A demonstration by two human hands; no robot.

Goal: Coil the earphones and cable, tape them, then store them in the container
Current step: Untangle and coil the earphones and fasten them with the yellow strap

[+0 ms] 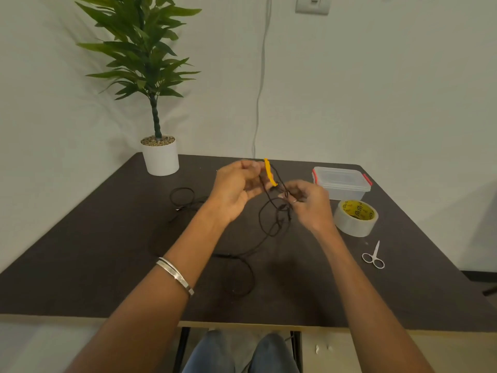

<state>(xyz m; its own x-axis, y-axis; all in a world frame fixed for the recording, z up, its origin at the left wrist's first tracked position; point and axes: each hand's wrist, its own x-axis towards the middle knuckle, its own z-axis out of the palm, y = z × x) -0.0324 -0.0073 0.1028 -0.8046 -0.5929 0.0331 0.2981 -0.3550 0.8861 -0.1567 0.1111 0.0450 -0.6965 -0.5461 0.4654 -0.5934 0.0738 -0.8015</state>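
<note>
- Left of centre, a second black cable [182, 198] lies loosely looped on the dark surface [88, 238], well apart from both hands and untouched. It is nearer the left arm, so by my reading that arm would reach for it when its turn comes.
- The left hand [236, 188], at centre frame and raised off the surface, has its fingers curled in and appears to pinch the upper end of the black earphone cord [265, 219] just beside a strip of yellow tape [269, 172]. The exact contact is blurred.
- The yellow tape stands nearly upright between the two hands, slanting down toward the right, on the strands bunched there.
- The cord's long run drops from the hands toward the lower centre of the frame, looping once in the air and then trailing onto the surface toward the near edge. That trailing length, below and slightly left of the hands, is what has yet to be gathered, so the next turn of the coil likely draws it upward.
- The right hand [306, 203], just right of centre, grips the cord's strands with curled fingers, close to the lower end of the tape.
- To the right sit the closed clear container [341, 183], the tape roll [355, 218] and small scissors [373, 255], all nearer the right hand.
</note>
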